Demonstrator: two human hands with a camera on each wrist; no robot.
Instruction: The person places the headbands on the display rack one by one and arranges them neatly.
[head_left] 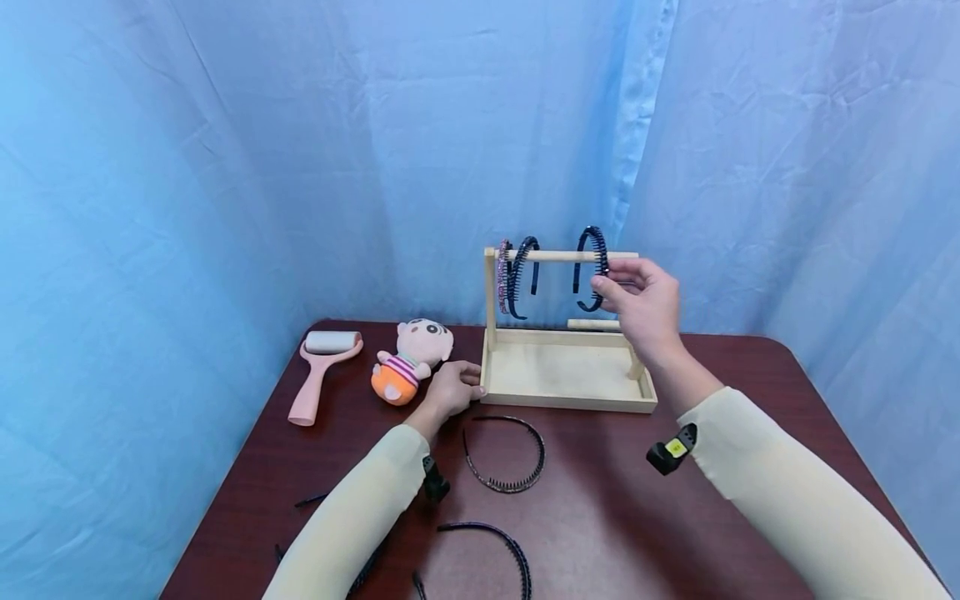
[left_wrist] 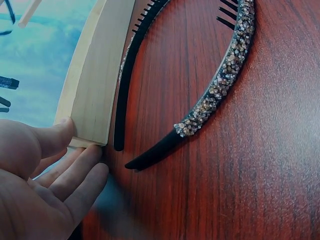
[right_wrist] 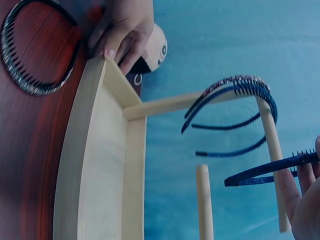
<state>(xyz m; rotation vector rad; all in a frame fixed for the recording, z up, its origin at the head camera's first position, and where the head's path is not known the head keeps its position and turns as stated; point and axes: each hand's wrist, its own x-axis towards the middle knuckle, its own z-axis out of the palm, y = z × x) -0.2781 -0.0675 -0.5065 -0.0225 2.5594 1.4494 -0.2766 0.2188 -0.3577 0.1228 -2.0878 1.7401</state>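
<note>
My right hand (head_left: 648, 307) pinches a dark blue toothed headband (head_left: 602, 250), which loops over the top bar of a wooden stand (head_left: 566, 402) near the bar's right end. The right wrist view shows this headband (right_wrist: 265, 169) with its ends pointing away from the fingers. My left hand (head_left: 452, 389) grips the left front corner of the stand's tray, thumb on one face and fingers at the end. On the bar's left part hang a pink glittery headband (head_left: 503, 279) and a dark one (head_left: 515, 279). A headband with beige stones (left_wrist: 220, 87) lies before the tray.
A plush toy (head_left: 397, 375) lies left of my left hand, with a pink lint roller (head_left: 317, 367) beyond it. Another black headband (head_left: 517, 554) and further dark ones, partly hidden by my left sleeve, lie nearer. The stand has a shorter lower bar (right_wrist: 204, 200). Blue curtains hang behind.
</note>
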